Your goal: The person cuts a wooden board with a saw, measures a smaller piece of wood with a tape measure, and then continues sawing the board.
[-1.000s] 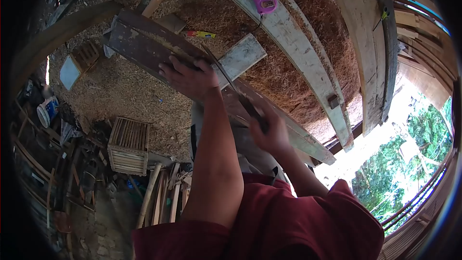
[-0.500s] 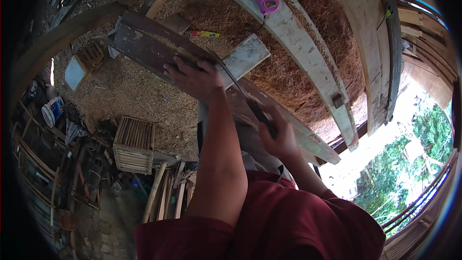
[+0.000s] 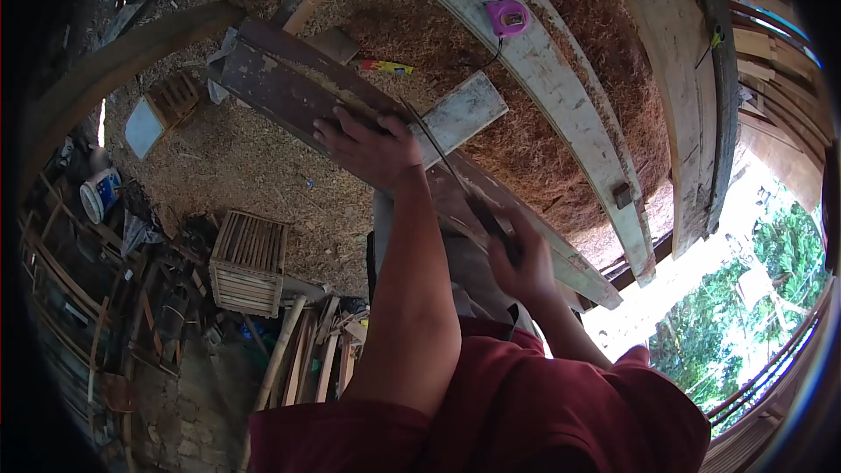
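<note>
A long brown board (image 3: 272, 79) with worn paint runs diagonally in front of me, a line of sawdust along its top. My left hand (image 3: 372, 149) lies on the board with fingers spread, thumb close to the blade. My right hand (image 3: 523, 261) is wrapped round the dark handle of a handsaw (image 3: 448, 163). Its thin blade shows nearly edge-on, slanting up and left across the board past my left hand. A short pale plank (image 3: 464, 118) sticks out from beyond the board, near the blade.
A pink tape measure (image 3: 508, 17) rests on a long curved plank (image 3: 561, 96) ahead. Wood shavings cover the ground. To the left are a slatted wooden crate (image 3: 248, 263), a small wooden stool (image 3: 171, 105) and a white-and-blue bucket (image 3: 100, 195). Timber pieces (image 3: 311, 350) lean nearby.
The whole view has shifted slightly, so things appear a little lower and to the right. My right hand has drawn the handsaw slightly back toward me; my left hand stays on the board.
</note>
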`<action>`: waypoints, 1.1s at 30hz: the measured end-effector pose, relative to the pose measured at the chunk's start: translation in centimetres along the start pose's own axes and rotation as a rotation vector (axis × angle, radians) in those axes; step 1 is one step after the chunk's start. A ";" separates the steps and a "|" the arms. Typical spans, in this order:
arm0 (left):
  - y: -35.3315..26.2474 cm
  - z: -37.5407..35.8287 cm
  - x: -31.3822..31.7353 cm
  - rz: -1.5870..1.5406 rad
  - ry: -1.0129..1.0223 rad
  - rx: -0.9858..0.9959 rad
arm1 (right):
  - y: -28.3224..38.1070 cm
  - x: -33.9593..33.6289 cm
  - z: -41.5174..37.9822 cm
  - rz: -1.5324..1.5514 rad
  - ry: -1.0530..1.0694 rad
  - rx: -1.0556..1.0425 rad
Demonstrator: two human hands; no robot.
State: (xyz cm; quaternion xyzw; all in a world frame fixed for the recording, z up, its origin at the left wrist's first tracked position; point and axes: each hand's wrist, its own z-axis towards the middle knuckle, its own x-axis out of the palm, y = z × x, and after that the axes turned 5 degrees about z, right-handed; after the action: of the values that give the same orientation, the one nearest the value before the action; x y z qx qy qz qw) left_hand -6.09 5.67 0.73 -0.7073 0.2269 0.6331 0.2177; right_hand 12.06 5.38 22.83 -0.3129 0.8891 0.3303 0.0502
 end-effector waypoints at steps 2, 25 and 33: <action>0.0 0.0 -0.1 -0.009 -0.009 0.009 | -0.5 2.9 5.4 -0.041 -0.046 -0.061; -0.2 -0.1 -0.4 -0.009 0.003 0.020 | -0.5 1.6 3.6 0.036 -0.007 0.002; -0.2 0.0 0.2 0.016 -0.060 0.053 | -0.4 3.5 5.3 -0.008 -0.071 -0.084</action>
State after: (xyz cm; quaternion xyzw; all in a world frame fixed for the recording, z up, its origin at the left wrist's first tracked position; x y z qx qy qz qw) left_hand -5.98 5.85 0.52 -0.6803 0.2426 0.6493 0.2381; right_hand 8.85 6.54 17.44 -0.3064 0.8708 0.3780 0.0699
